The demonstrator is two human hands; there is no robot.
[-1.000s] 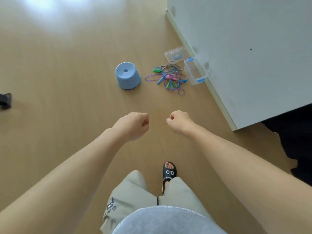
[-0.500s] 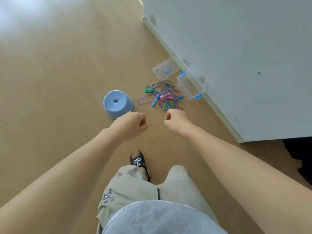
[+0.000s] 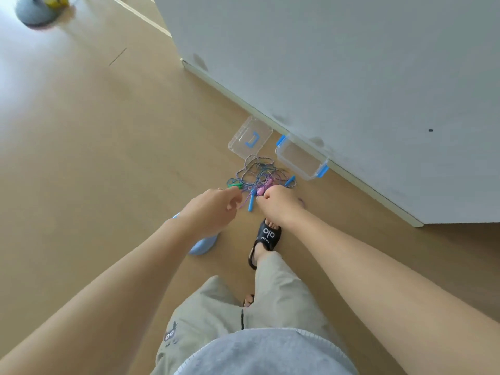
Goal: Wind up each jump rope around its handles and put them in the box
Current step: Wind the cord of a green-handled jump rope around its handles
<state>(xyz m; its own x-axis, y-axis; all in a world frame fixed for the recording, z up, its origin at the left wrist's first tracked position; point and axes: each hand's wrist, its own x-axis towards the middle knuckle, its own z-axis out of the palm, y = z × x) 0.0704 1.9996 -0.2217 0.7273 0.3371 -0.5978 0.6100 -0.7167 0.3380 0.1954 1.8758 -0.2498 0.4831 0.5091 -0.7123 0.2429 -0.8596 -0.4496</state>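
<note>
Box [image 3: 301, 159] lies lengthwise along wall [image 3: 351, 77], beside tangled ropes [image 3: 259, 174].

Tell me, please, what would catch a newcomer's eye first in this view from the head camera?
Probably the bright tangle of jump ropes on the wooden floor, with green, blue and pink handles, just beyond the left hand and right hand stretched towards it. Next, the clear box with blue latches against the white wall, its lid lying flat beside it.
</note>
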